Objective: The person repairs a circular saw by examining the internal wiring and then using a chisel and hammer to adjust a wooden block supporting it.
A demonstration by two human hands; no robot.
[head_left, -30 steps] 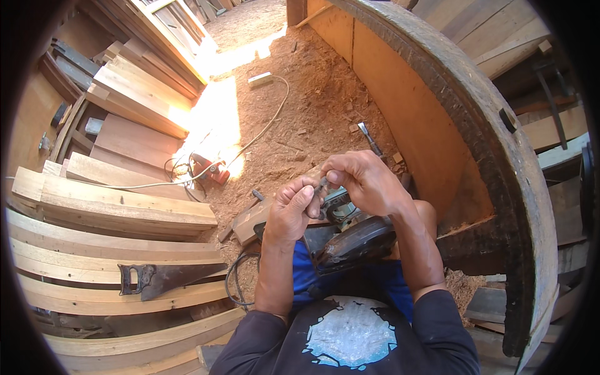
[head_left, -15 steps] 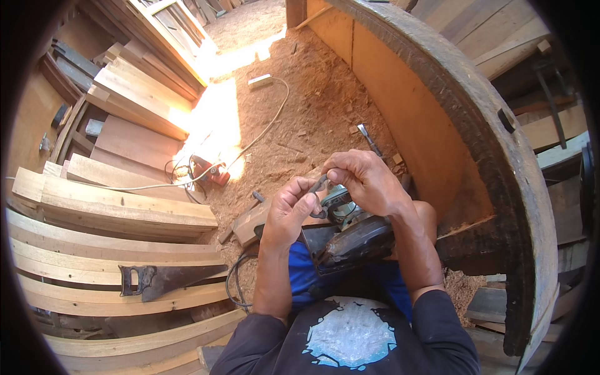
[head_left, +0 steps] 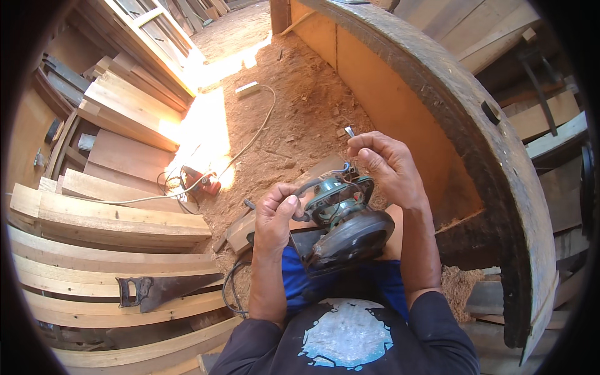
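Note:
A circular saw (head_left: pixel 359 237) with a black blade guard and a green motor body rests across my lap. Its handle end is opened up, with wires showing and a blue wire (head_left: pixel 341 169) sticking out. My left hand (head_left: pixel 278 209) is closed around the saw's dark power cord (head_left: pixel 307 186) at the left of the motor. Raised to the right of the wires, my right hand (head_left: pixel 390 165) has its thumb and fingers curled together; whatever they may pinch is not visible. Just behind those fingers shows the metal tip of a chisel-like tool (head_left: pixel 349 132), the rest hidden.
A handsaw (head_left: pixel 165 292) lies on stacked timber (head_left: pixel 112 219) at the left. A red power tool (head_left: pixel 201 181) and a power strip (head_left: pixel 247 89) with a pale cord lie on the sawdust-covered floor. A large curved wooden panel (head_left: pixel 412 112) stands close on my right.
My hands have moved apart, the right one up and away to the right from the cord. The saw's open motor end and wires have come into view between them.

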